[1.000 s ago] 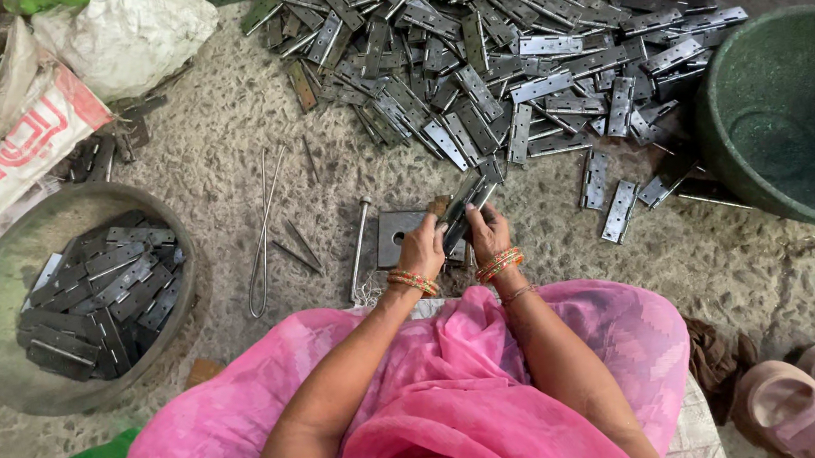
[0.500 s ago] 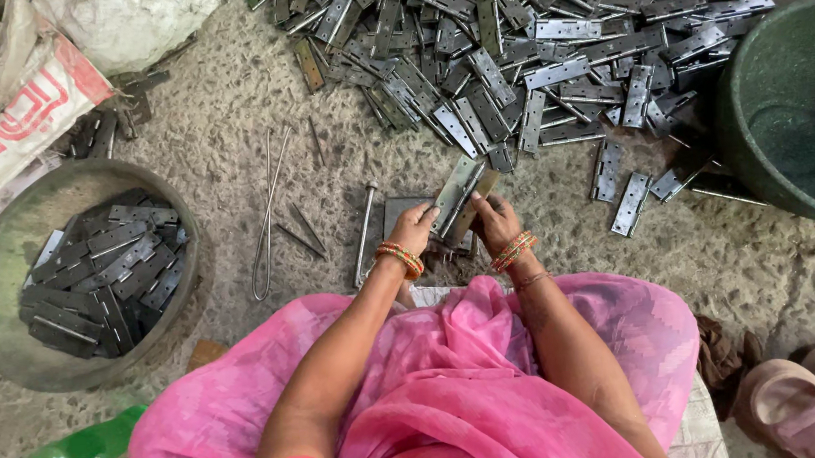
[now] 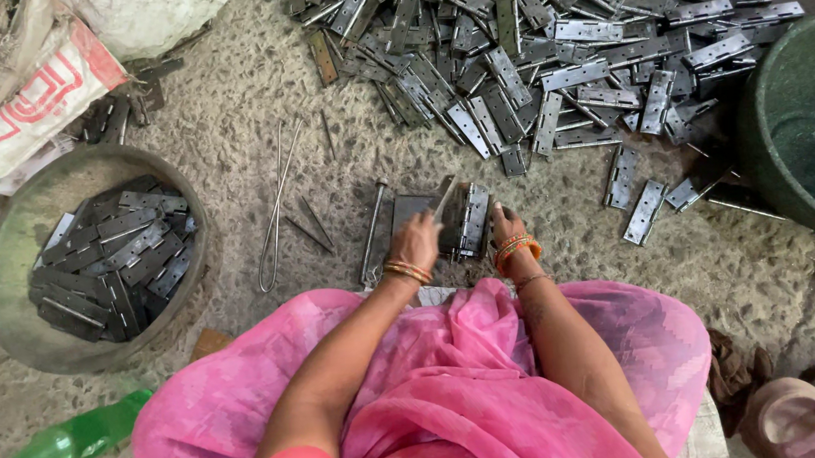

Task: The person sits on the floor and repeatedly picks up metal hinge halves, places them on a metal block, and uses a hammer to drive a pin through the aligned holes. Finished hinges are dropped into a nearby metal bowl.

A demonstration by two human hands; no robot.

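Observation:
My left hand (image 3: 418, 241) and my right hand (image 3: 506, 224) are together on a small stack of grey metal hinges (image 3: 467, 220) standing on the ground in front of my knees. The left hand grips a thin hinge leaf at the stack's near side; the right hand's fingers press the stack's right edge. Both wrists wear bangles. A flat metal plate (image 3: 408, 208) lies under and left of the stack. A big heap of hinges (image 3: 529, 48) covers the ground beyond.
A round basin (image 3: 9, 276) holding several hinges sits at left. A dark green tub (image 3: 802, 125) is at right. Thin metal rods (image 3: 277, 205) lie left of my hands. Sacks (image 3: 25, 93) are at top left, a green bottle (image 3: 59, 445) at bottom left, pink sandals (image 3: 803, 412) at bottom right.
The hinge that was lifted and tilted between my hands half a second ago is now down against the stack. Both hands have come lower and closer to the ground.

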